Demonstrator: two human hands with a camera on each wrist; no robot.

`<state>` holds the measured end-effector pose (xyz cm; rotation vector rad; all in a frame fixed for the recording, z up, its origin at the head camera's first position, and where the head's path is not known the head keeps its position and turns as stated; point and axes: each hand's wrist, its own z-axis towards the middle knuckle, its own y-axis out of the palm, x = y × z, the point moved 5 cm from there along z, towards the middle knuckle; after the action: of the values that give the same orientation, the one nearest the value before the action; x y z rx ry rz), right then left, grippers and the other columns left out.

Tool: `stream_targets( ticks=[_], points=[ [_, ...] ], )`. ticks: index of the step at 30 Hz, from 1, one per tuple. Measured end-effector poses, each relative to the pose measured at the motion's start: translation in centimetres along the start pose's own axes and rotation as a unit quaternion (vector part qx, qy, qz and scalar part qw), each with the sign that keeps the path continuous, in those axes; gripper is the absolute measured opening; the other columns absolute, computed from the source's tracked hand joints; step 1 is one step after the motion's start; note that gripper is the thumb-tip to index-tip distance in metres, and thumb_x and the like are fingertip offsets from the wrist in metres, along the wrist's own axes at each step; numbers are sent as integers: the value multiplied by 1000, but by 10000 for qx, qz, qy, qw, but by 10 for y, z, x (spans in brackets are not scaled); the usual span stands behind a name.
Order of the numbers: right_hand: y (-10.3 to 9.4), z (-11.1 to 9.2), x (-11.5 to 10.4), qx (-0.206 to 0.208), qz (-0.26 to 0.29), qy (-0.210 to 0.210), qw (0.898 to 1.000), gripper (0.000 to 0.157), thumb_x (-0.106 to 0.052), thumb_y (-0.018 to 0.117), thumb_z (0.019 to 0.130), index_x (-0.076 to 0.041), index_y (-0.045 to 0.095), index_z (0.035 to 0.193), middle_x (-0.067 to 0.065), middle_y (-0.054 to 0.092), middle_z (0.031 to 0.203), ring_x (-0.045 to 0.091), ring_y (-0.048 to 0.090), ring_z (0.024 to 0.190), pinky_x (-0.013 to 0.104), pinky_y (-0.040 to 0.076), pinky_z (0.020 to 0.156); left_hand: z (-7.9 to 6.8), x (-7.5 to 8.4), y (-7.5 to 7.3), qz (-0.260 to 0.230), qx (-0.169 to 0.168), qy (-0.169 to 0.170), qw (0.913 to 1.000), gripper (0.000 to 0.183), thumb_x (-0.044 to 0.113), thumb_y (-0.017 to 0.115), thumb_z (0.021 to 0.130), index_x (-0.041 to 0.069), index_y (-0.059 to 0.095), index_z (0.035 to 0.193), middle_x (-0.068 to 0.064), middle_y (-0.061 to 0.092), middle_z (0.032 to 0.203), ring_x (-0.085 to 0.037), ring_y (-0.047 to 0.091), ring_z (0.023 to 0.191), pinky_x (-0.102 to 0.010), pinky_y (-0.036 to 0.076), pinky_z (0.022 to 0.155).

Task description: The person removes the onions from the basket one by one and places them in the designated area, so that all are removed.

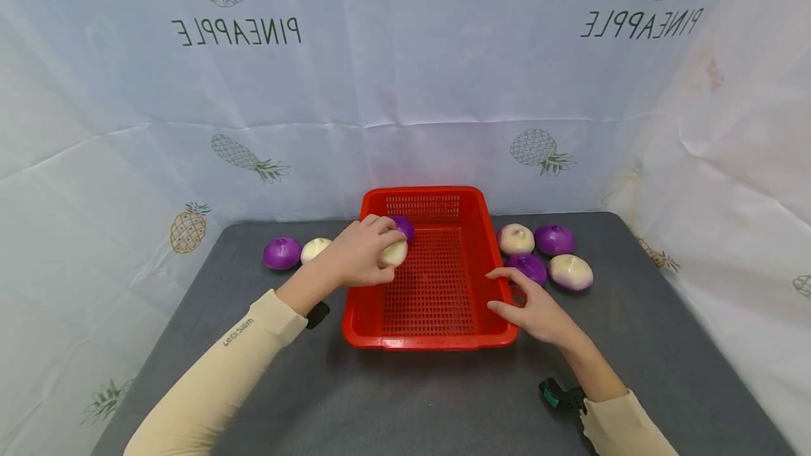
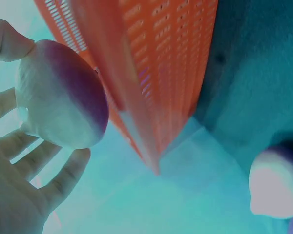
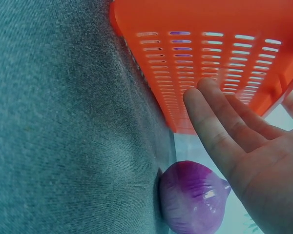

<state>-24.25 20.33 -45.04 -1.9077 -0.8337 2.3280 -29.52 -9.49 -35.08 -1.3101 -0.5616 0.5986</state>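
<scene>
My left hand (image 1: 367, 252) grips a white-and-purple turnip (image 1: 394, 253) over the left side of a red plastic basket (image 1: 431, 342). In the left wrist view, its fingers curl around that turnip (image 2: 63, 95) beside the basket rim. A purple turnip (image 1: 403, 228) shows in the basket's back left, partly covered by the hand. At the basket's right side is my right hand (image 1: 532, 308), fingers spread in a loose curve and holding nothing. The right wrist view has its fingers (image 3: 219, 122) close to the slotted outer wall; whether they touch cannot be told.
Left of the basket lie a purple turnip (image 1: 282, 253) and a whitish turnip (image 1: 315, 250). Several more, including a white-and-purple turnip (image 1: 571, 272), cluster at its right. Behind the dark grey table (image 1: 405, 400) hangs a pineapple-print cloth (image 1: 431, 76).
</scene>
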Motion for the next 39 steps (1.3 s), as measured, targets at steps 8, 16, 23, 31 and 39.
stream_targets(
  ticks=[8, 16, 23, 31, 39],
  points=[
    [0, 0, 0, -9, 0, -50, 10000, 46, -18, 71, 95, -6, 52, 135, 22, 54, 133, 39, 60, 110, 35, 62, 78, -19, -14, -22, 24, 176, -310, 9994, 49, 29, 74, 80, 13, 67, 126, -11, 57, 128, -30, 52, 116, -45, 53, 83],
    [0, 0, 1, -21, -30, -17, 10000, 46, -19, 72, 95, -8, 52, 135, 21, 54, 135, 39, 59, 113, 35, 62, 79, -38, -29, -36, -148, 403, -546, 9976, 49, 25, 73, 79, 10, 67, 125, -12, 58, 125, -32, 53, 115, -49, 51, 87],
    [0, 0, 0, -19, -26, 24, 10000, 47, -19, 72, 94, -7, 52, 135, 21, 53, 135, 39, 59, 113, 35, 62, 79, -54, -42, -39, -112, 401, -801, 9959, 46, 23, 72, 78, 10, 66, 121, -12, 58, 122, -32, 52, 112, -49, 50, 83],
    [0, 0, 0, -23, 16, 28, 10000, 47, -18, 71, 95, -6, 51, 135, 22, 53, 135, 39, 59, 113, 36, 62, 79, -75, -61, -32, -147, 311, -1138, 9929, 47, 24, 72, 78, 8, 66, 123, -14, 57, 123, -34, 52, 112, -50, 50, 82],
    [0, -1, 0, -18, 16, 53, 10000, 47, -19, 71, 95, -7, 51, 136, 21, 53, 135, 39, 58, 114, 35, 62, 79, -94, -76, -24, -165, 315, -1418, 9893, 45, 23, 70, 80, 8, 67, 122, -14, 57, 121, -35, 51, 112, -51, 49, 77]
  ],
)
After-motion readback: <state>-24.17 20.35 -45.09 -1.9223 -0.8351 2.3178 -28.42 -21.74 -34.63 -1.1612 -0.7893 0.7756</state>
